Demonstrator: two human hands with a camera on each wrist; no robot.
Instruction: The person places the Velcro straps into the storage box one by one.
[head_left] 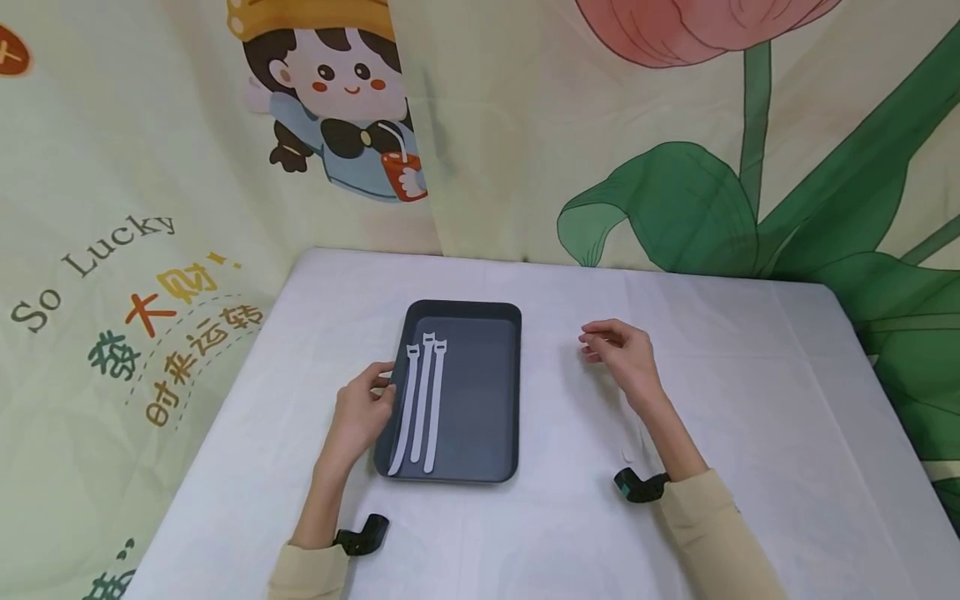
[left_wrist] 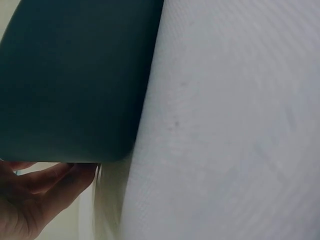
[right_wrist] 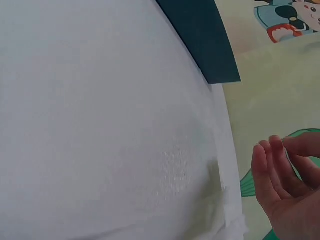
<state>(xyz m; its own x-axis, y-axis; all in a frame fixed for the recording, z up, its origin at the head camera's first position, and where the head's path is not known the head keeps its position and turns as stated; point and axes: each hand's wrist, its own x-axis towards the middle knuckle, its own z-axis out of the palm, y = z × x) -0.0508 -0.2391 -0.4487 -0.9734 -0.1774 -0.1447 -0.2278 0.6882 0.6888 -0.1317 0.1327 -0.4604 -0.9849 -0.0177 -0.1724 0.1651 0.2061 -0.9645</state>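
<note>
A dark grey tray (head_left: 480, 392) lies on the white table, with three white strap-style cable ties (head_left: 437, 408) side by side along its left half. My left hand (head_left: 365, 412) is at the tray's left side, its fingertips touching the edge; in the left wrist view the fingers (left_wrist: 70, 187) meet the tray wall (left_wrist: 75, 100). To the right of the tray, my right hand (head_left: 621, 358) is raised over the table, thumb and fingertips drawn together. From it a faint white cable tie (head_left: 627, 455) hangs, its rounded end near the wrist, barely standing out against the cloth.
White cloth covers the table (head_left: 570, 517). A printed curtain (head_left: 495, 125) with a cartoon figure and green leaves hangs right behind its back edge. Black wrist cameras (head_left: 637, 485) sit at both sleeves.
</note>
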